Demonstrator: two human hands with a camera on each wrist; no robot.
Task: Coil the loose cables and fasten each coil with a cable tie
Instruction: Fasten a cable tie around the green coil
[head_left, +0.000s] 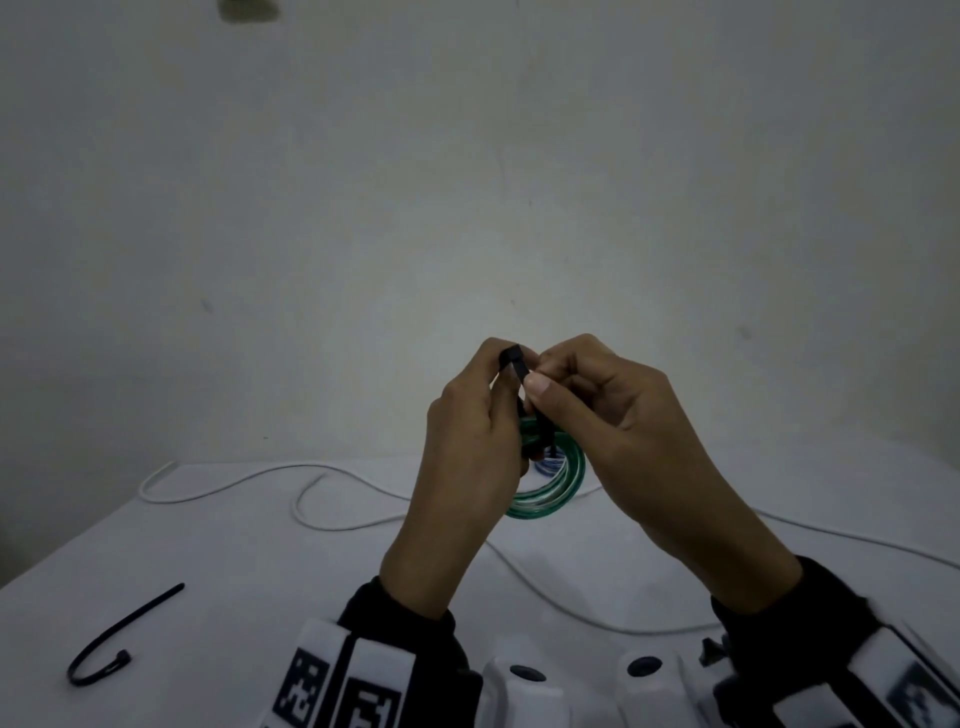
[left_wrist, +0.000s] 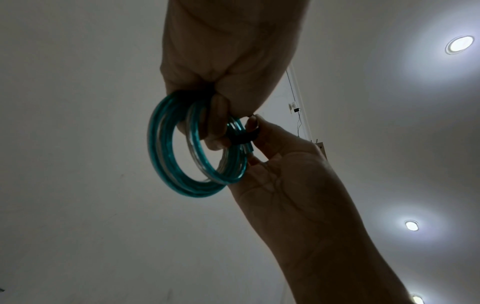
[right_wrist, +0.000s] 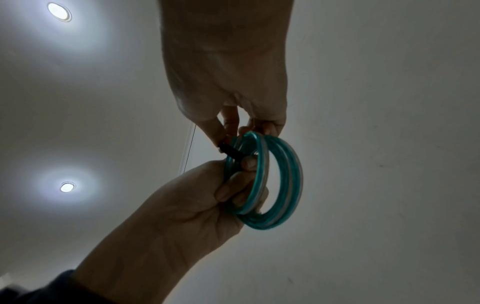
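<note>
A teal-green and white cable coil (head_left: 558, 491) hangs in the air above the white table (head_left: 218, 571), held between both hands. My left hand (head_left: 480, 415) has its fingers curled through the coil (left_wrist: 166, 164) and also holds the upper end of a black cable tie (head_left: 517, 364). My right hand (head_left: 587, 395) pinches the tie between thumb and fingers. The tie (right_wrist: 231, 152) wraps across the coil's strands (right_wrist: 283, 185) where the two hands meet. In the left wrist view the tie (left_wrist: 241, 139) shows as a dark band on the coil. How tight the tie is cannot be told.
A long loose white cable (head_left: 337, 525) snakes across the table behind and under the hands. A spare black cable tie (head_left: 119, 634), bent into a hook, lies at the front left. A bare wall rises behind the table.
</note>
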